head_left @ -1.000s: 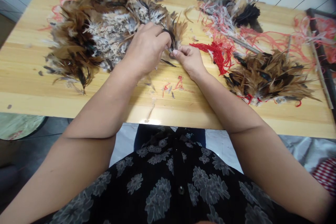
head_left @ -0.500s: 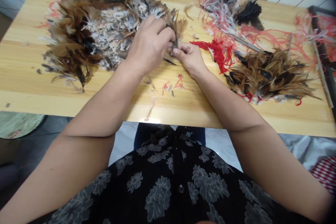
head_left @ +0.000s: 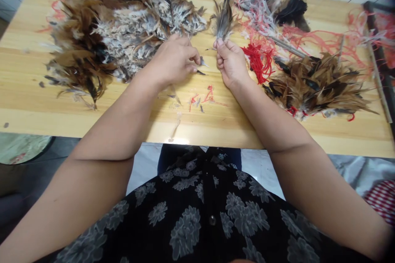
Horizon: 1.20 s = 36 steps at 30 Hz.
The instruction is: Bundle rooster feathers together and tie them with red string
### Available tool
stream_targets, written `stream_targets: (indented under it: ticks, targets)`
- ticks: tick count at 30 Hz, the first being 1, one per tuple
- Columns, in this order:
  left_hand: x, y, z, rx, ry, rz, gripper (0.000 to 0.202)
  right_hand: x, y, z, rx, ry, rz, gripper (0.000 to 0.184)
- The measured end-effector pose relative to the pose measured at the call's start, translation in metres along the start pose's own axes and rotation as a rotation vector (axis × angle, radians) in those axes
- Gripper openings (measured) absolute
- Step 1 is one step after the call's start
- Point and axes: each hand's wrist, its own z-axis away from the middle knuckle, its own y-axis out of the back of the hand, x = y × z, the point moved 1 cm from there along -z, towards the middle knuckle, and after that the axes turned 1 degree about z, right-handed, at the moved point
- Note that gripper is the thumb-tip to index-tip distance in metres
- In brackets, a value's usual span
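My right hand (head_left: 231,62) pinches the stems of a small bunch of brown and grey feathers (head_left: 223,18), held upright above the wooden table (head_left: 37,94). My left hand (head_left: 174,61) rests closed at the near edge of a big heap of brown, white and grey feathers (head_left: 117,28), its fingertips pinched on a small dark feather bit (head_left: 201,62). The two hands are a little apart.
A bundle of red thread (head_left: 257,59) lies just right of my right hand. A second pile of brown feathers (head_left: 317,84) lies at the right. Tangled red and pale strings (head_left: 268,16) and dark feathers lie at the back. Thread scraps (head_left: 203,98) lie near the front edge.
My right hand has drawn a small bunch of feathers out of the heap, moving right and lifting it upright. My left hand has parted from it and stayed by the heap.
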Motion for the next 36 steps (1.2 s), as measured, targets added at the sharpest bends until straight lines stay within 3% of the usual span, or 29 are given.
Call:
stream_targets:
  ticks: [6,11,15,22,24,28,31,34,36]
  targets:
    - [0.005,-0.019,-0.004,-0.011,0.051,-0.034,0.007,0.011,0.000,-0.005,-0.025,0.135,0.153,0.053]
    - [-0.004,-0.027,-0.005,-0.018,0.066,-0.052,0.012,0.023,0.002,-0.012,-0.053,0.212,0.241,0.063]
    - [-0.003,-0.015,0.000,0.101,0.073,-0.008,0.015,0.027,0.001,-0.017,-0.096,0.206,0.277,0.066]
    - [0.035,0.012,0.005,0.130,0.155,0.071,0.020,0.023,0.001,-0.006,-0.088,0.239,0.295,0.057]
    - [0.031,0.009,0.002,0.123,0.127,0.079,0.027,0.022,0.001,-0.005,-0.086,0.235,0.304,0.058]
    - [-0.002,-0.009,-0.003,0.067,0.034,0.008,0.039,0.022,0.000,-0.005,-0.082,0.248,0.304,0.060]
    - [-0.021,-0.016,-0.001,0.085,0.119,-0.084,0.040,0.023,0.000,-0.007,-0.084,0.244,0.301,0.062]
    - [-0.018,-0.013,0.002,0.068,0.238,-0.117,0.042,0.026,0.003,-0.012,-0.093,0.249,0.300,0.066]
    - [-0.007,-0.010,0.004,0.007,0.284,-0.100,0.047,0.029,0.006,-0.017,-0.197,0.252,0.321,0.069]
